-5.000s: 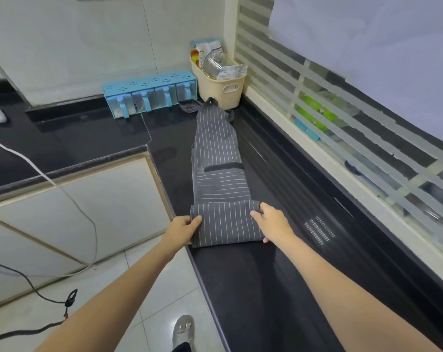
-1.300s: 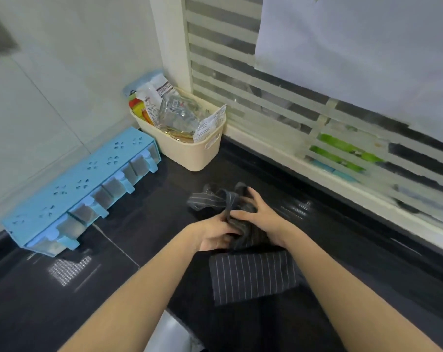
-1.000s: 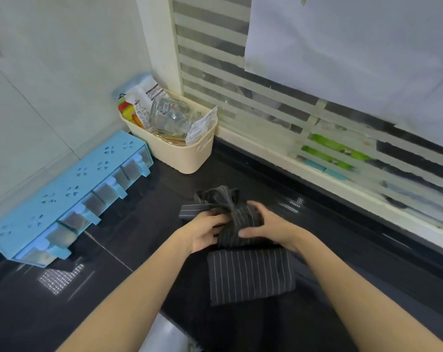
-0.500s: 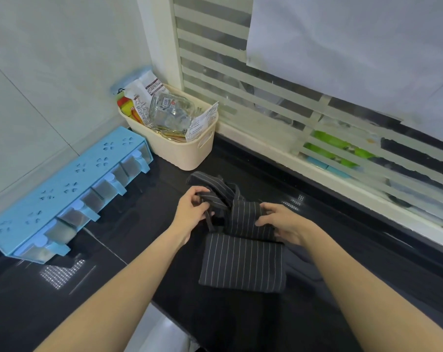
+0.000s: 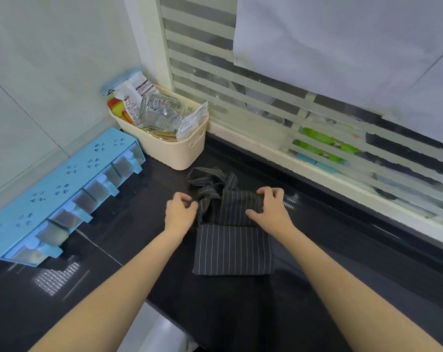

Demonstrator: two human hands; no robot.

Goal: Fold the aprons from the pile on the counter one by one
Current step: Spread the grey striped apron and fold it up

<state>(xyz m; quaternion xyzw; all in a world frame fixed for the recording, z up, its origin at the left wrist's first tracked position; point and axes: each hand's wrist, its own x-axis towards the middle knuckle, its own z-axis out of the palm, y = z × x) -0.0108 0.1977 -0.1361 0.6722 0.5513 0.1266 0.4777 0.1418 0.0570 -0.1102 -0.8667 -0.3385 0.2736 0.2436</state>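
A dark grey pinstriped apron (image 5: 231,250) lies on the black counter (image 5: 128,237), its lower part folded into a flat square. Its narrower upper part is bunched beyond that, with the straps (image 5: 206,177) tangled towards the basket. My left hand (image 5: 178,212) is at the apron's left edge, fingers curled, pinching a strap where it meets the body. My right hand (image 5: 270,207) grips the upper part's far right corner, fingers over the top edge and thumb on the fabric.
A cream basket (image 5: 169,151) of packets and a glass jar stands just beyond the straps. A blue spice rack (image 5: 55,191) lies along the left wall. The white window sill (image 5: 317,174) runs along the right. The counter's front edge (image 5: 149,301) drops to the floor.
My left hand has let the strap loop down and moved to the apron's left edge. My right hand has slid to the upper part's far right corner. The upper part lies flatter.
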